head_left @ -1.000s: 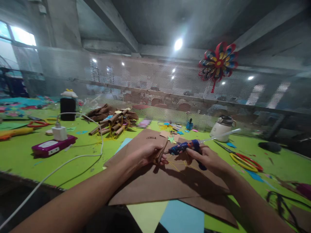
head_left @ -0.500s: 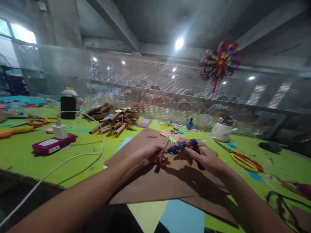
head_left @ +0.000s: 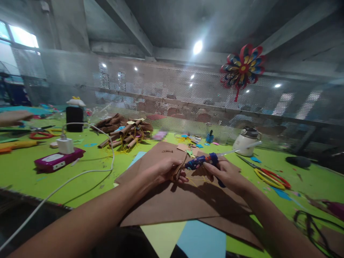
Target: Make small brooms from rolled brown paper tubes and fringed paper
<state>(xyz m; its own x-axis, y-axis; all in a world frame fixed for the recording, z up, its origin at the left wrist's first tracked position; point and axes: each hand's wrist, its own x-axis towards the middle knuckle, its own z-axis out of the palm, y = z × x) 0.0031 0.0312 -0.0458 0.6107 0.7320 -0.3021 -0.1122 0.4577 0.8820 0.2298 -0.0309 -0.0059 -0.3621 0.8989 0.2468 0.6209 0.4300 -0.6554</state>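
Observation:
In my right hand is a dark blue glue gun, with a clear glue stick jutting from its back end. Its nozzle points left, close against a piece of rolled brown paper; whether the tip touches, I cannot tell. My left hand is closed around that paper, some fingertips showing beneath it. Under both hands lie large brown paper sheets. Thin yellow string trails below the glue gun.
A pile of brown paper rolls lies back left. A white cable runs from the purple power strip. Scissors and a white flask stand at right. Another person's hand is at far left.
Another person's hand has come into view at the far left. My hands, the glue gun and the brown paper have hardly moved.

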